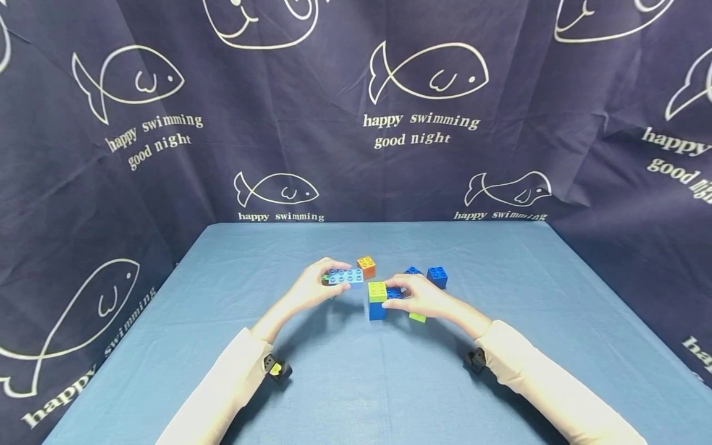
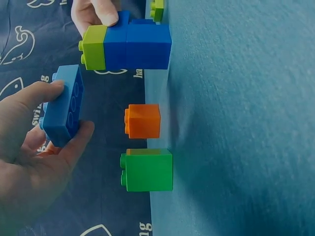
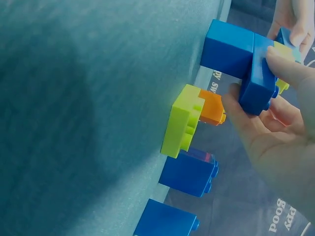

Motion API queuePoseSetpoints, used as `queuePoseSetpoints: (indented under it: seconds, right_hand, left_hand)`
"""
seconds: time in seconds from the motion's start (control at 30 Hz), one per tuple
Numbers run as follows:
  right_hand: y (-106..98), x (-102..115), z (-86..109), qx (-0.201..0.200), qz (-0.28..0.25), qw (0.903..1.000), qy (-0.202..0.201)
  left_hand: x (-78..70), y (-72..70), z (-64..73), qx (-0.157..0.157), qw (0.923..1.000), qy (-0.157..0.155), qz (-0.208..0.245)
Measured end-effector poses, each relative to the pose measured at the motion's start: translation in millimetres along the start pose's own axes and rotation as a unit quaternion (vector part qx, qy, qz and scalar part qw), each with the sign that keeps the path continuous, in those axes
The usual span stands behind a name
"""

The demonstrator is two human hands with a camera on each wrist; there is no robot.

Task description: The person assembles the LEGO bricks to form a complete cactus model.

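My left hand (image 1: 313, 287) pinches a light blue building brick (image 1: 346, 277) between thumb and fingers, studs up and raised over the table. In the left wrist view its hollow underside shows. With thumb and fingers, my right hand (image 1: 419, 295) grips a long dark blue brick (image 3: 260, 78) by its overhanging end. That brick sits on a blue brick (image 1: 377, 311), with a lime green brick (image 1: 377, 291) on top at the left end. The light blue brick is just left of this stack, apart from it in the head view.
An orange brick (image 1: 366, 266) and a green brick (image 2: 149, 170) stand near my left hand. Around my right hand are a lime brick (image 3: 181, 120) and two blue bricks (image 1: 437, 277) (image 3: 188, 173). A dark curtain (image 1: 356, 167) hangs behind the blue-covered table (image 1: 361, 383).
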State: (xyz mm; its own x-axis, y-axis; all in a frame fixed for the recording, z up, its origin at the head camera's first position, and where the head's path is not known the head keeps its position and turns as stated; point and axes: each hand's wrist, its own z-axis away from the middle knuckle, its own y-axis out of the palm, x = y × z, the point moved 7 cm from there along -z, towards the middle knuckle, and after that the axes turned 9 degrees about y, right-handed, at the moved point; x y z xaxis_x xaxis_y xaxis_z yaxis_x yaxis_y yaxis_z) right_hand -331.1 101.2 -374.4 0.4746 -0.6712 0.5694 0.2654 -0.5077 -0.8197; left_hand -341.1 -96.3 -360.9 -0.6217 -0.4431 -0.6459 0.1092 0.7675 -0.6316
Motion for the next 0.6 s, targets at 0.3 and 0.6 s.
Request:
queuePoseSetpoints:
  seconds: [0.3, 0.6]
  right_hand:
    - [-1.5, 0.2, 1.3, -0.01, -0.028, 0.9995, 0.012]
    - [-1.8, 0.8, 1.6, -0.01, -0.042, 0.9991, 0.006]
  left_hand:
    - [-5.1, 3.3, -4.0, 0.003, 0.9997, -0.002, 0.022]
    - [-5.6, 10.1, -6.5, 0.014, 0.9984, -0.015, 0.053]
